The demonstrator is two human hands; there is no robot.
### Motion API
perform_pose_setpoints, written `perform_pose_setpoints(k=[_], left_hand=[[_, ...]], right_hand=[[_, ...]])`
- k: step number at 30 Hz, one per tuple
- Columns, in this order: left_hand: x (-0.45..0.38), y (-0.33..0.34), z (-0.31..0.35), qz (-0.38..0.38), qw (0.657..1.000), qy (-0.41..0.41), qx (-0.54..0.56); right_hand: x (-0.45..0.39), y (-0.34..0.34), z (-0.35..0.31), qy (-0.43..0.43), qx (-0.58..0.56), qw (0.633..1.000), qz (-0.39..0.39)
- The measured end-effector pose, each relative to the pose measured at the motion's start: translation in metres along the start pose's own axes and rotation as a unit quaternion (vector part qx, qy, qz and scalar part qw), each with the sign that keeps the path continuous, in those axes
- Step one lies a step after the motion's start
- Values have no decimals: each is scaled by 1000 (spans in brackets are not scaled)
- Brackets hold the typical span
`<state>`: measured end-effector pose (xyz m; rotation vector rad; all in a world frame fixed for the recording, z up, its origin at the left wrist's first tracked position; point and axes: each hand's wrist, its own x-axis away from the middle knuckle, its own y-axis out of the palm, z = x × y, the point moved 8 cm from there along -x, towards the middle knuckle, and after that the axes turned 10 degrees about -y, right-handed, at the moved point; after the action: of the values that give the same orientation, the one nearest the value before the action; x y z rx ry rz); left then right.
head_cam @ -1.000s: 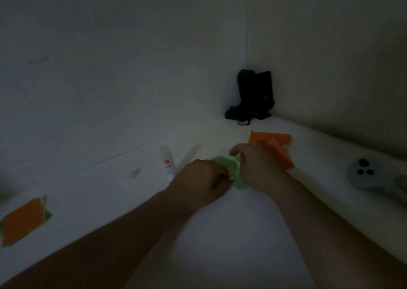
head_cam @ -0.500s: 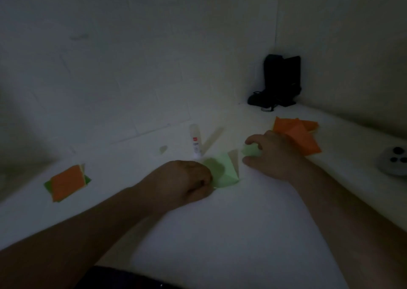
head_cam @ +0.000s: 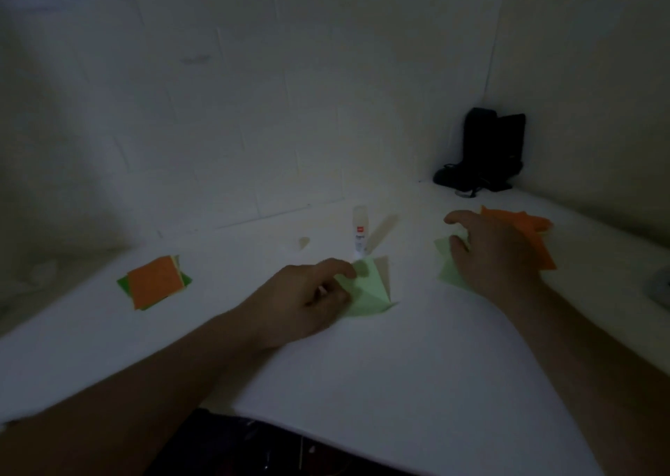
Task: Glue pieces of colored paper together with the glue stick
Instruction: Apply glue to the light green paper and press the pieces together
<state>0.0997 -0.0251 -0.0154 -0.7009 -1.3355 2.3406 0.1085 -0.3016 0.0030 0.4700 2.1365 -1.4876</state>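
Observation:
A light green folded paper piece (head_cam: 366, 289) lies on the white table (head_cam: 362, 367) in the middle. My left hand (head_cam: 308, 301) pinches its left corner with thumb and fingers. A second light green piece (head_cam: 447, 267) lies to the right, and my right hand (head_cam: 496, 254) rests on it with curled fingers, thumb against its left edge. A white glue stick (head_cam: 360, 231) stands upright just behind the first piece. Orange folded paper (head_cam: 536, 236) lies behind my right hand, partly hidden by it.
A stack of orange, yellow and green paper squares (head_cam: 154, 281) sits at the left. A black device with a cable (head_cam: 486, 153) stands in the far corner against the walls. A grey object (head_cam: 660, 287) shows at the right edge.
The two green pieces have come apart: my right hand has drawn one to the right, while my left hand keeps the other in place. The view has shifted to the left.

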Motion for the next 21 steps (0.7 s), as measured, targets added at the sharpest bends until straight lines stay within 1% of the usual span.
perform_pose_setpoints(k=[2,3,5,7,9,11,13,16,19,21], left_hand=[[-9,3,-3,9,1000,4,-4],[-13,7,-2,2,1000,19,-19],[-19,14,0,-19,997,46,-51],[-22,14,0,-34,997,55,-47],[-24,10,-3,-37,996,65,-38],[-25,9,-15,-47,996,58,-38],[-28,7,-28,-61,996,50,-43],[-29,8,-38,-89,995,38,-33],[-31,12,-43,-95,994,50,-32],[-30,11,-41,-88,993,78,-5]], right_hand=[[2,2,-16,-17,-42,999,12],[2,8,-23,-25,-66,998,1],[-2,22,-31,-16,-106,994,-34],[-9,35,-35,19,-142,988,-52],[-17,48,-40,73,-196,976,-60],[-23,64,-51,128,-271,951,-72],[-29,81,-66,147,-324,930,-92],[-36,104,-85,130,-335,926,-116],[-40,114,-85,127,-303,941,-78],[-41,110,-80,129,-299,944,-47]])
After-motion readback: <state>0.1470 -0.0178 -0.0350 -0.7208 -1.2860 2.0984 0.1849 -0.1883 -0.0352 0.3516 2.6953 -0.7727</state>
